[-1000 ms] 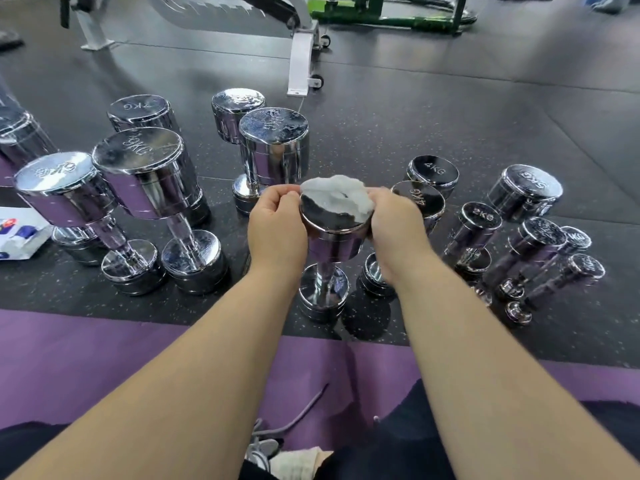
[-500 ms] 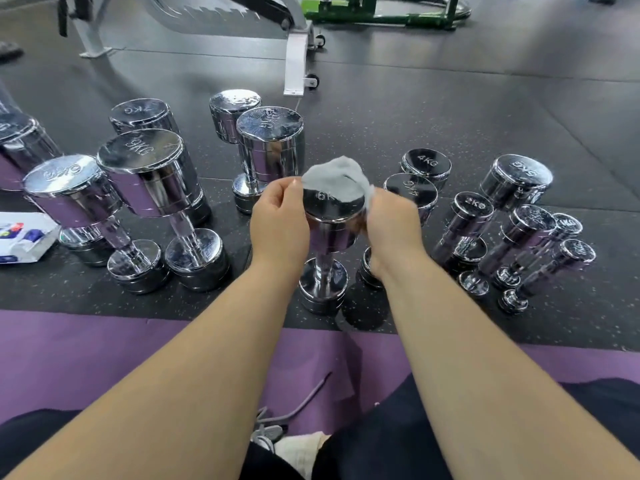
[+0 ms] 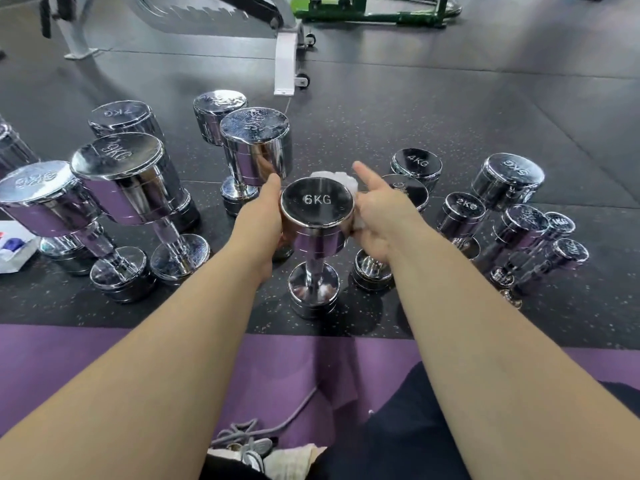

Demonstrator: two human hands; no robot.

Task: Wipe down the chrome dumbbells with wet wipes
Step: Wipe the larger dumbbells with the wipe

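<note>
A chrome dumbbell marked 6KG stands upright on the dark floor in front of me. My left hand grips the left side of its top head. My right hand holds a white wet wipe against the head's right and far side, with the index finger pointing up. Most of the wipe is hidden behind the head and my palm. Several more chrome dumbbells stand around it, among them a 9KG one on the left and a 4KG one on the right.
A white wipes packet lies at the left edge. A purple mat runs under my arms. A white bench leg with wheels and a green machine frame stand further back. Shoelaces lie near my lap.
The wipe has slid off the top face of the 6KG head to its far right side, baring the 6KG marking. My right index finger has lifted.
</note>
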